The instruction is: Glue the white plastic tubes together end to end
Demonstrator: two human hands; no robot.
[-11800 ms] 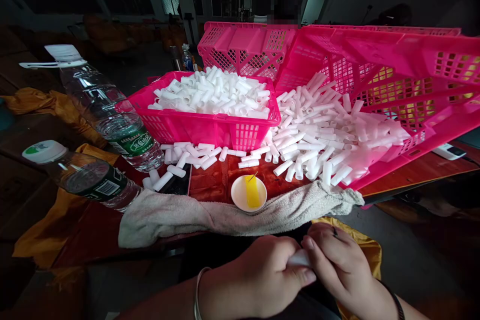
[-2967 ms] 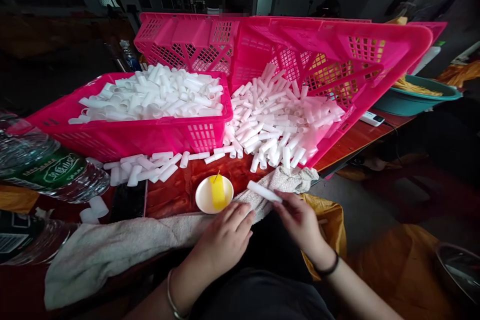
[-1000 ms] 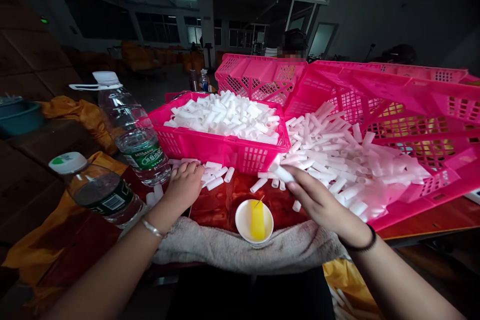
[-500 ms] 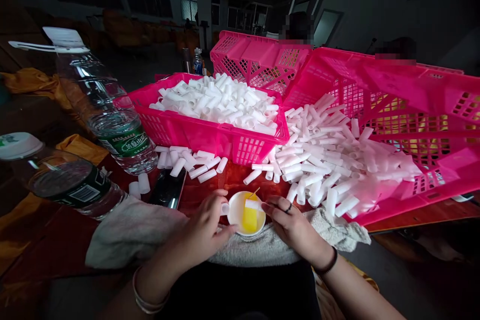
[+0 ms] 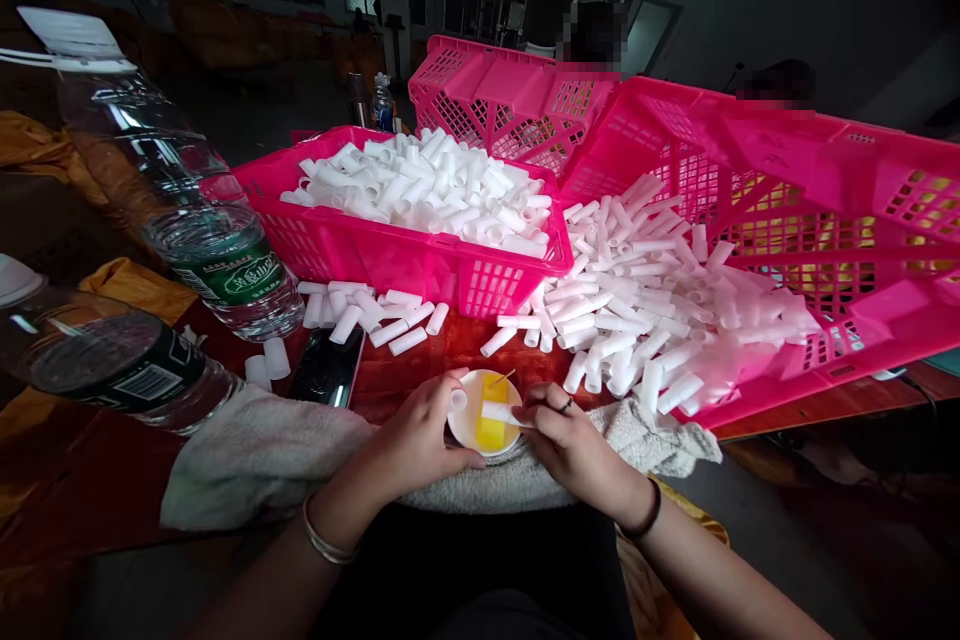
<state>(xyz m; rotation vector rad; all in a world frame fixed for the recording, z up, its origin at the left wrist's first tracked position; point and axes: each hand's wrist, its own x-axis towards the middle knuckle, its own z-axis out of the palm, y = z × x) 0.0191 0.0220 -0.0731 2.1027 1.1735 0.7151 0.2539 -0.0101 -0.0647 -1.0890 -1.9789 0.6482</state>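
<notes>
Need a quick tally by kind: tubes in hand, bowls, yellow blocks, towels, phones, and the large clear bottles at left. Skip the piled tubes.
Held tubes: 2, one in the left hand, one in the right hand
Bowl: 1
Yellow block: 1
Towel: 1
Phone: 1
Large clear bottles: 2
Total: 8

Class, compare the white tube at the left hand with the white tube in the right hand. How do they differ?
The left tube, at the left hand, turns its round end toward the camera; the right tube, in the right hand, shows its long side.
The left tube sits at the bowl's left edge in the picture; the right tube overlaps the yellow block.
Both are white.
</notes>
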